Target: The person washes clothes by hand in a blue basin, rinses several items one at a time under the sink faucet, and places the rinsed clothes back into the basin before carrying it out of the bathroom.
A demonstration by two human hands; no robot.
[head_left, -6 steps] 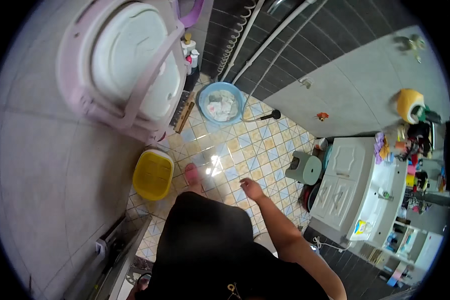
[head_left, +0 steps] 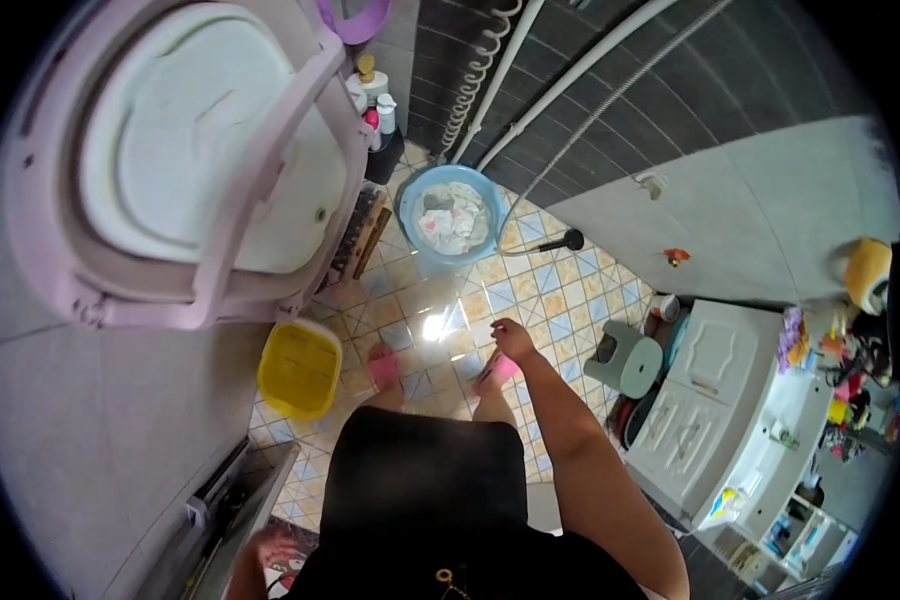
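Near the floor's (head_left: 555,290) far edge, the round basin (head_left: 447,258) lies ahead-left of the nearer right hand (head_left: 513,341), fingers loose, empty; the blurred left hand's (head_left: 272,547) I can't tell.

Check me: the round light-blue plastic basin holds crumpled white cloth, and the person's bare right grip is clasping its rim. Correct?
Not quite: the person's bare right grip isn't on the rim. The head view shows it apart from the round light-blue plastic basin, floor tiles visible between them. The basin does hold crumpled white cloth.
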